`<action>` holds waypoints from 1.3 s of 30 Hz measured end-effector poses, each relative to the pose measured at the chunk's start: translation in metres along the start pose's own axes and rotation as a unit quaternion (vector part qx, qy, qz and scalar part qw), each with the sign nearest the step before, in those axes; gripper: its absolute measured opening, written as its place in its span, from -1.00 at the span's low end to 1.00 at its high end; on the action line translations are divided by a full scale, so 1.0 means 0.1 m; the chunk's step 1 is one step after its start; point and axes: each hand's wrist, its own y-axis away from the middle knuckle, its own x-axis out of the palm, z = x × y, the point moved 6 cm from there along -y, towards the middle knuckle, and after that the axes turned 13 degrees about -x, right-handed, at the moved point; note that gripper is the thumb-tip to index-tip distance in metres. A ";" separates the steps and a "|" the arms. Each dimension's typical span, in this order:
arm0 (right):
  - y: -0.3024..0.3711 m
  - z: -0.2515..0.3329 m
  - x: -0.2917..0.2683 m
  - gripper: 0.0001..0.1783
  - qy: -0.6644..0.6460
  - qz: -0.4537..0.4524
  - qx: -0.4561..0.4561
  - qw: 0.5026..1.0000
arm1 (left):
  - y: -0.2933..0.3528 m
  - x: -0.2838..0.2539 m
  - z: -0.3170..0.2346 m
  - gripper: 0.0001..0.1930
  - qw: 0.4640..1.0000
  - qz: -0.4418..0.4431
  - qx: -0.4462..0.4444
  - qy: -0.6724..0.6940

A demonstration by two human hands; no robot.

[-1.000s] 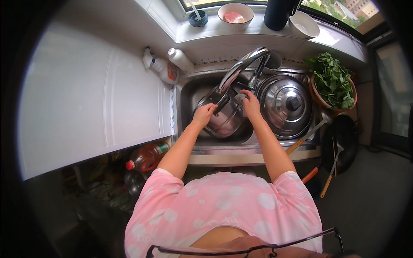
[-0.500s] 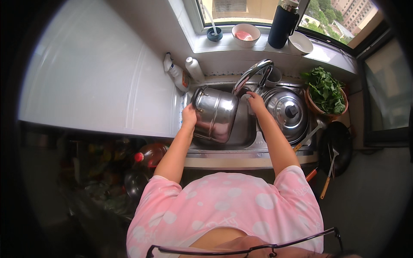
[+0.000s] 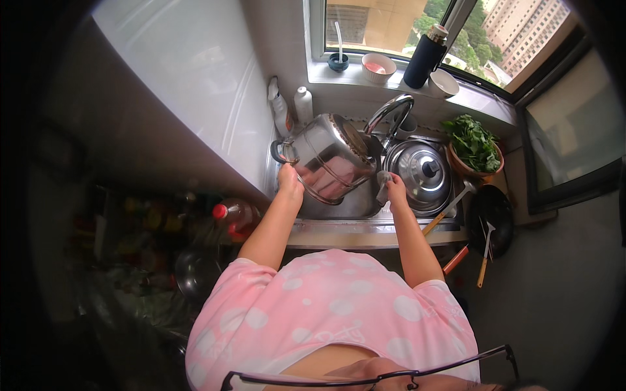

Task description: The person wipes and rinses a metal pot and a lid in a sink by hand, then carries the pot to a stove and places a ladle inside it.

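A big stainless steel pot (image 3: 319, 156) is tilted over the sink basin (image 3: 313, 210), its darkened bottom turned up toward the faucet. My left hand (image 3: 291, 180) grips the pot by its rim, just below the black side handle (image 3: 279, 151); the fingertips are partly hidden. To the right of the pot, my right hand (image 3: 396, 189) pinches a crumpled greyish cloth (image 3: 383, 185), held apart from the steel. The curved chrome faucet (image 3: 390, 104) rises behind the pot. Whether water runs from it cannot be made out.
A domed steel lid (image 3: 416, 171) lies right of the basin, beside a basket of leafy greens (image 3: 476, 146) and a black wok (image 3: 497, 215). A spray bottle (image 3: 279, 107) and a white bottle (image 3: 303, 104) stand behind. Bowls and a dark flask (image 3: 425, 58) line the windowsill.
The pot has tipped further, so its bottom now shows facing up and away. My right hand has drawn nearer to me from beside the faucet, with the cloth in it.
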 end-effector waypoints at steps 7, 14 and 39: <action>0.07 -0.05 -0.06 -0.54 -0.006 -0.010 -0.006 1.000 | 0.04 0.07 0.06 -0.66 0.999 0.043 -0.009 0.002; 0.14 -0.04 -0.03 -0.49 0.022 0.006 -0.006 1.000 | 0.00 0.10 0.13 -0.63 0.998 0.042 -0.028 0.039; 0.32 -0.15 0.14 -0.54 0.027 0.047 0.017 0.998 | -0.19 -0.27 -0.02 -0.56 0.995 0.046 0.079 -0.031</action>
